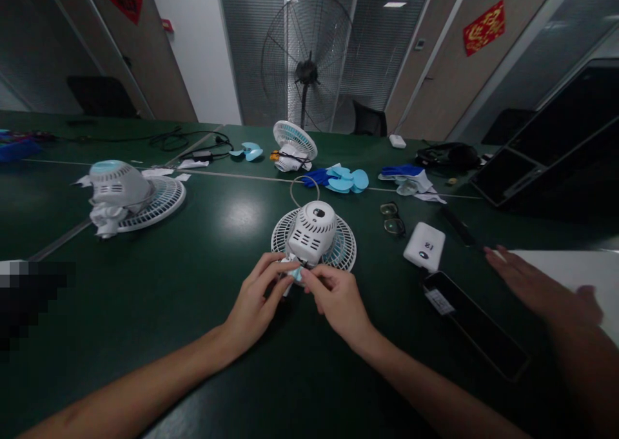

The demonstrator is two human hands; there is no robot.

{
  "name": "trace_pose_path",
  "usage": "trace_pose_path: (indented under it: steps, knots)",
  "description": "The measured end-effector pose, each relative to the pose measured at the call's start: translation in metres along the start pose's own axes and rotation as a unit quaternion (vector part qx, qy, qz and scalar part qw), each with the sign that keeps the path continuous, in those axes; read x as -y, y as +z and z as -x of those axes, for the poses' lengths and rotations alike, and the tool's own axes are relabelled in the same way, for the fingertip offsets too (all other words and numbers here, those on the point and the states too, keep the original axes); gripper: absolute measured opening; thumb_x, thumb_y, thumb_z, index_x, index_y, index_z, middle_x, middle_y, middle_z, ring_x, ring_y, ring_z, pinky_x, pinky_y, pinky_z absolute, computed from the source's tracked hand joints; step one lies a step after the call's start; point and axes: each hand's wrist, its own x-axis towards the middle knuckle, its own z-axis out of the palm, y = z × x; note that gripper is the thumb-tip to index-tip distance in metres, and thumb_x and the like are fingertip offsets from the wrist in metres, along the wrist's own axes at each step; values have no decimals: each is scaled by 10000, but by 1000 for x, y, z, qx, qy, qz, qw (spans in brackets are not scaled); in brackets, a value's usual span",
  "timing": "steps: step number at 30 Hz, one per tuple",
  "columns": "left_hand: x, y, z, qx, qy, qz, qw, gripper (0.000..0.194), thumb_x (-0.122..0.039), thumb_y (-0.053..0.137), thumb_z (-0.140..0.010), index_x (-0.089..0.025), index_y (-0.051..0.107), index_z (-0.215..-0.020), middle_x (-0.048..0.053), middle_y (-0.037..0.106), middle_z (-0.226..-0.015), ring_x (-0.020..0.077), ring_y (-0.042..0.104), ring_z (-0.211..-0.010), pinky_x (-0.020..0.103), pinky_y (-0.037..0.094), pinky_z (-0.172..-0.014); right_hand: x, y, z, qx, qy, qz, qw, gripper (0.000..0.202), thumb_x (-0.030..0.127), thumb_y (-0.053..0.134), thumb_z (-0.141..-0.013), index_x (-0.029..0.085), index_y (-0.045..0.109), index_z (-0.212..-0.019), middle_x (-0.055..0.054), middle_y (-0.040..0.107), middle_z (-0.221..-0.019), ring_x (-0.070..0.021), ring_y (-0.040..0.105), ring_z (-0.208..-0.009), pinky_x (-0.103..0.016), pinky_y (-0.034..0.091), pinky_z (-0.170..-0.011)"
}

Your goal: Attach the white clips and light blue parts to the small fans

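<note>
A small white electric fan (313, 233) lies grille down on the green table, its motor housing facing up and a thin cable looping behind it. At its near end is a light-blue piece (296, 273) on the white base part, partly covered by my fingers. My left hand (254, 303) is closed on this base end from the left, fingertips over the light-blue piece. From the right, my right hand (341, 303) pinches at the same piece with thumb and forefinger. Exactly how the piece is joined to the base is hidden.
Another white fan (118, 197) lies at left, and a third (293, 147) farther back. Light-blue fan blades (348, 180), glasses (393, 220), a white power bank (424, 245) and a black phone (476, 323) are around. Another person's hand (536, 284) rests at right.
</note>
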Motion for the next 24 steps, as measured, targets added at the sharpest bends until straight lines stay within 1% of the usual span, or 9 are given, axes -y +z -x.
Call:
trace_pose_path:
  steps: [3, 6, 8, 11, 15, 17, 19, 22, 24]
  knots:
    - [0, 0, 0, 2, 2, -4, 1000, 277, -280, 535, -1084, -301, 677, -1321, 72, 561, -1342, 155, 684, -968, 314, 594, -879, 2, 2, 2, 27, 89, -73, 993, 419, 513, 562, -1042, 174, 717, -850, 11, 668, -663, -82, 471, -386, -221, 332, -370]
    - [0, 0, 0, -4, 3, 1, 1000, 276, -275, 538, -1081, -303, 688, -1311, 72, 562, -1342, 172, 682, -1031, 320, 596, -907, -1, -4, 7, -35, -62, 50, 996, 249, 424, 635, -1026, 207, 749, -1069, -49, 761, -938, -136, 677, -643, -240, 482, -525]
    - [-1, 0, -1, -9, 1, 8, 1000, 274, -277, 541, -1079, -301, 695, -1303, 71, 563, -1340, 178, 681, -1046, 326, 602, -916, -4, -10, 8, -46, -176, 148, 972, 222, 350, 639, -1035, 228, 730, -1197, -76, 767, -1105, -185, 739, -903, -265, 543, -675]
    - [-1, 1, 0, -9, -5, 15, 1000, 272, -280, 548, -1075, -306, 697, -1301, 65, 561, -1344, 171, 687, -1022, 330, 612, -911, -6, -13, 6, -29, -226, 198, 953, 206, 313, 584, -1068, 226, 741, -1168, -76, 775, -1091, -200, 736, -987, -291, 555, -763]
    - [-1, 1, 0, -7, 3, 4, 1000, 278, -273, 543, -1078, -306, 692, -1310, 69, 567, -1337, 187, 676, -1082, 357, 595, -967, 2, -4, 3, -18, -56, 57, 997, 310, 399, 595, -1049, 187, 733, -869, -25, 719, -768, -140, 654, -611, -258, 501, -554]
    - [-1, 0, -1, -9, 11, -3, 1000, 283, -262, 537, -1081, -306, 688, -1317, 71, 572, -1327, 200, 657, -1145, 370, 572, -1011, 7, 1, 3, 19, 70, -38, 997, 407, 473, 560, -1053, 173, 708, -820, 1, 673, -674, -94, 513, -419, -234, 370, -395]
    - [-1, 0, -1, -11, 15, -6, 1000, 285, -254, 538, -1081, -307, 688, -1317, 71, 575, -1322, 205, 645, -1178, 367, 561, -1023, 9, 2, 6, 26, 104, -61, 992, 407, 490, 545, -1057, 171, 718, -872, -4, 694, -713, -79, 475, -384, -231, 327, -364]
    - [-2, 0, -1, -12, 8, 4, 1000, 280, -254, 539, -1081, -305, 691, -1310, 70, 568, -1330, 192, 661, -1135, 335, 580, -964, 6, -2, 10, -33, -59, 71, 995, 244, 393, 610, -1047, 192, 737, -1105, -63, 762, -984, -139, 681, -655, -247, 495, -540]
    - [-2, 0, -1, -12, 4, 10, 1000, 279, -253, 541, -1079, -303, 691, -1309, 68, 565, -1334, 186, 668, -1113, 326, 589, -944, 2, -6, 11, -44, -192, 197, 960, 237, 312, 588, -1067, 191, 715, -1228, -90, 764, -1112, -183, 734, -865, -271, 541, -678]
